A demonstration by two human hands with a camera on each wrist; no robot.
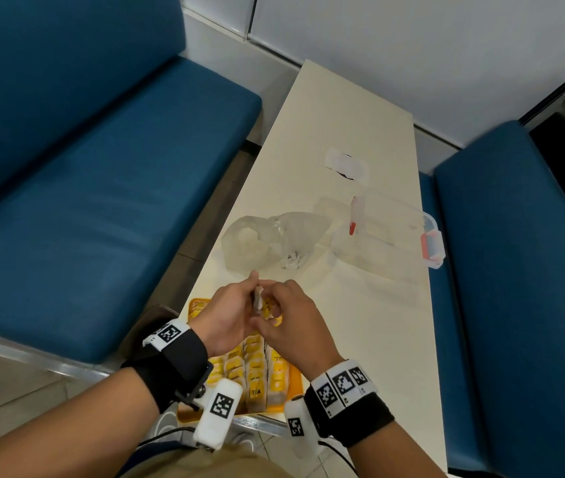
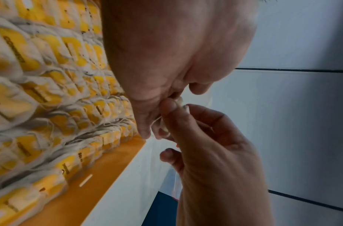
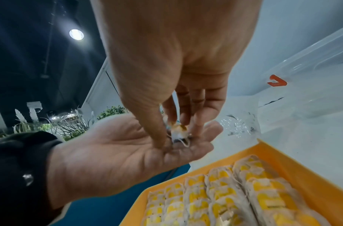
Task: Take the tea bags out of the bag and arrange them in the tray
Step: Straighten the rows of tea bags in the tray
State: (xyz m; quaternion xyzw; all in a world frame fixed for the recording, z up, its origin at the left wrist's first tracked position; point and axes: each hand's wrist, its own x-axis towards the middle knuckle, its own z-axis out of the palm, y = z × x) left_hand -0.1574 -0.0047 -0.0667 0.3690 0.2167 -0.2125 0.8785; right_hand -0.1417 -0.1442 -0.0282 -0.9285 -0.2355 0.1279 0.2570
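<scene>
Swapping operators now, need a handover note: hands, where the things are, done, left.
Left hand: palm up above the tray's far end, one white paper tea bag lying on its fingers.
Right hand: fingertips pinching that same tea bag.
Orange plastic tray: at the near table edge, rows of yellow-tagged tea bags already packed in.
Clear plastic bag: on the table beyond the tray, looks nearly empty; contents hard to tell.
Done: most bags arranged.
Left: place the held bag, check the plastic bag for leftovers.
</scene>
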